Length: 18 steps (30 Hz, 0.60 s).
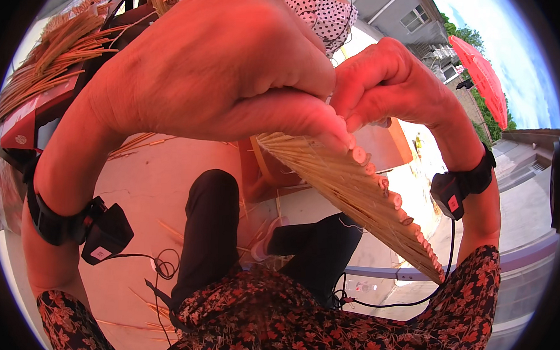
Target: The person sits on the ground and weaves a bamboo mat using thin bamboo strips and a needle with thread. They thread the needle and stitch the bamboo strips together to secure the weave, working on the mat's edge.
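A flat, fan-shaped panel of dry straw-coloured stalks [353, 196] hangs tilted in front of me, its round cut ends in a row along the right edge. At its upper end my left hand [228, 80] is closed, thumb and fingers pinched at the stalk ends. Close beside it, almost touching, my right hand [388, 86] is also closed in a pinch. What lies between its fingertips is hidden or too small to make out. The left hand covers the panel's upper part.
A heap of loose stalks [56, 62] lies at the far left. An orange-brown seat [255, 180] stands behind the panel. Past my hands is a person in a polka-dot top [322, 19]. A black cable [405, 304] hangs from my right wrist device [449, 193]; my left wrist has another device [108, 231].
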Tool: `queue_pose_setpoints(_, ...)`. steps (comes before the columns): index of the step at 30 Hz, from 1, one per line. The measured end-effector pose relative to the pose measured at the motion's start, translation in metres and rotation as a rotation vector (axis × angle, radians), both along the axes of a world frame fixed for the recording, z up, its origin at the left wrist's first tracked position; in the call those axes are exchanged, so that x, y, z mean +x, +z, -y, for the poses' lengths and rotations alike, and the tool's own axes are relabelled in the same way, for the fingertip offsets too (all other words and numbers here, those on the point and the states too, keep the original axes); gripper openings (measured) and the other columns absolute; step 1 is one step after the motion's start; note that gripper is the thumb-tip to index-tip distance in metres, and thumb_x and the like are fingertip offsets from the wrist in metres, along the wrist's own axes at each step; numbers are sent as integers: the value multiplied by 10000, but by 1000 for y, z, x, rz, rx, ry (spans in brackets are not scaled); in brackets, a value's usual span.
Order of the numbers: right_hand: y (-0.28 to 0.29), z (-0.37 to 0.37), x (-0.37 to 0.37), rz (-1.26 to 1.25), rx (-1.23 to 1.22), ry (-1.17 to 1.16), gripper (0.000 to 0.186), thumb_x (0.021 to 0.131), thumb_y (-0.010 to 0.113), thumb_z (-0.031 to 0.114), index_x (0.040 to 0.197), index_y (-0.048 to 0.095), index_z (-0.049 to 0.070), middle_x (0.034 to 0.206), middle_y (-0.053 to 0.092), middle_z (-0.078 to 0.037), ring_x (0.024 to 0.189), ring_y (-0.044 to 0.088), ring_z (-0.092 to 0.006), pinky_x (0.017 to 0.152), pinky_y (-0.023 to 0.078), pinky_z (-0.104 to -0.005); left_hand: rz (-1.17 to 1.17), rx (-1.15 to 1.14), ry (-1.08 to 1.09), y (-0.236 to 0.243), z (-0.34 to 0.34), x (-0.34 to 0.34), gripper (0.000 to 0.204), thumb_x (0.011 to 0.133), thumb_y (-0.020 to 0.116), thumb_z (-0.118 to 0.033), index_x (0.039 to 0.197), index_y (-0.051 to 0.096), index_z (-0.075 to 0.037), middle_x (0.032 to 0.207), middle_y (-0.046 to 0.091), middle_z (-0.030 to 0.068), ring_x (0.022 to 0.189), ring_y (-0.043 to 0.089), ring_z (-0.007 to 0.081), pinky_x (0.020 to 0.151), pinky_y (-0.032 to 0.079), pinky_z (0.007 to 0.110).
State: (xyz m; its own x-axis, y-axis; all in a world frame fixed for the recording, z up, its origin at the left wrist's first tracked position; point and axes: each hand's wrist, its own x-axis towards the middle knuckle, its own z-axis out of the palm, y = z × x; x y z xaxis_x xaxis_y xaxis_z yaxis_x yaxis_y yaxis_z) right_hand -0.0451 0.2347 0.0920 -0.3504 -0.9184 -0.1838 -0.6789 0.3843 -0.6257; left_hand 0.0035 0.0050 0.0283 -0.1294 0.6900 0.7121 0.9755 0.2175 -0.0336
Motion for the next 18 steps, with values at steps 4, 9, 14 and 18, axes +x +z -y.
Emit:
queue_pose_setpoints(4,5,-2,3,23,67,-69,69,823,688,47,867,722,5,645,572,55,564,462,3,474,339,-183,15,20,-9,-2,-2,-2,322,762,757,-337,782,668,-28,601,491,66,514,506,259,476,349,367)
queue_pose_setpoints(9,-5,-4,7,-22,-4,17,42,836,671,43,853,690,10,686,577,37,599,489,-40,534,385,-218,-85,-24,68,3,-6,13,336,751,767,-346,788,665,-28,609,498,64,518,512,254,473,352,362)
queue_pose_setpoints(14,0,8,23,-151,16,144,42,867,629,29,855,654,-2,736,596,-20,666,533,-92,625,435,-262,-62,-19,-11,-11,5,-1,370,745,765,-365,801,657,-15,620,506,62,508,519,243,456,361,347)
queue_pose_setpoints(18,-1,2,21,-196,48,144,57,779,697,-17,829,676,-3,770,650,-72,674,627,-235,608,457,-316,22,39,-117,-17,1,-4,401,738,762,-384,811,656,-4,629,511,69,500,523,239,444,370,338)
